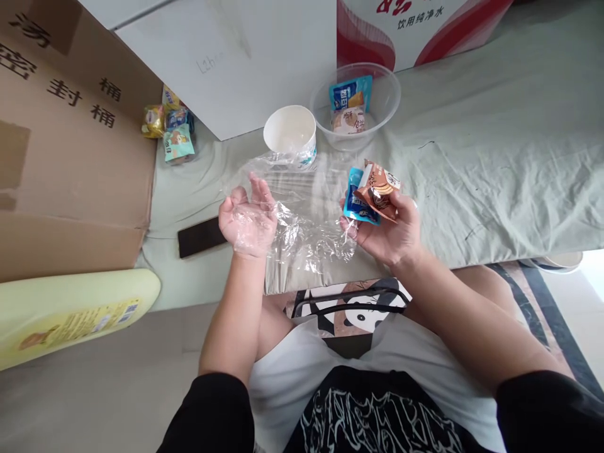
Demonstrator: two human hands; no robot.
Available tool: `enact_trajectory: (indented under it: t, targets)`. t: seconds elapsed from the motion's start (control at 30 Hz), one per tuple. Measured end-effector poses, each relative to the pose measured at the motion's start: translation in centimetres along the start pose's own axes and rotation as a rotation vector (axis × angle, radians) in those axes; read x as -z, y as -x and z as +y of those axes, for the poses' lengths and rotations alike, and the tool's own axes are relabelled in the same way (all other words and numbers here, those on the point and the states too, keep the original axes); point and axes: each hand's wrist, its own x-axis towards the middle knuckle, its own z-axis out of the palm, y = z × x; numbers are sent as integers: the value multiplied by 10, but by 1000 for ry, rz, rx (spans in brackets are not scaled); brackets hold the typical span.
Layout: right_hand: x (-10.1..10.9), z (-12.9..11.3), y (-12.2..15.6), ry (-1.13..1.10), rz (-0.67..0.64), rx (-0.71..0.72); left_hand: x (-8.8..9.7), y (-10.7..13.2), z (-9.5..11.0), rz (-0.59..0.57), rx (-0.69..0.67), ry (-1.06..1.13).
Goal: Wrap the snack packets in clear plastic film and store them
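Observation:
A clear plastic bag (302, 220) stretches between my two hands over the front of the cloth-covered surface. My left hand (250, 223) is palm up with its fingers apart, and the thin film lies over its palm and fingers. My right hand (389, 233) grips a brown snack packet (380, 185) together with a blue snack packet (353, 198). The bag's right edge touches the fingers of that hand. Just beyond the bag stands a white paper cup (290, 129). Beside it, a clear plastic bowl (389, 104) contains a blue packet (344, 94) and a pale packet (349, 119).
A black phone (202, 238) lies left of my left hand. Several small snack packets (178, 143) sit by the large cardboard box (80, 170). White boxes (264, 56) line the back. A pale yellow container (80, 308) is at lower left, and a panda-print bag (365, 314) is by my lap.

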Motion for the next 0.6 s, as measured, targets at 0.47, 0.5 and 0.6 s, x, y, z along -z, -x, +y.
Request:
enact_trajectory:
  t: [0.47,0.5,0.6]
  targets:
    - [31,-5,-5,577,198,514,-9,1,5,268,355,63]
    - [33,-8,-3,615,227,576,-10,1,4,294,384,47]
    - [36,-20,1,700,321,718,-12,2,4,305,411,-13]
